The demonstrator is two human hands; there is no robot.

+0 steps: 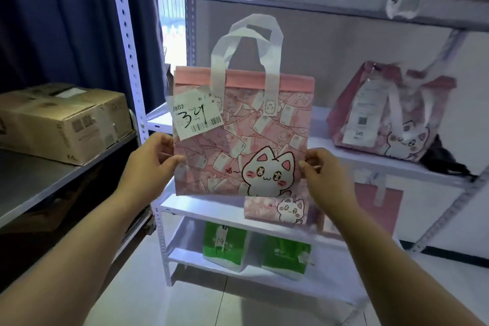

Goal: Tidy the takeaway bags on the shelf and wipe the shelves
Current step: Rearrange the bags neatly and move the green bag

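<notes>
White shelf (370,159) behind, pink cat-print bag (240,135) (tagged 34), upright

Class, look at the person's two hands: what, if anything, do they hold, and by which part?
Both hold the pink cat bag: left hand pinches its left edge, right hand its right edge.

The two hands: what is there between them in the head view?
In the head view, the pink cat bag with its "34" receipt fills the stretch; the left hand pinches its left edge and the right hand its right edge.
</notes>
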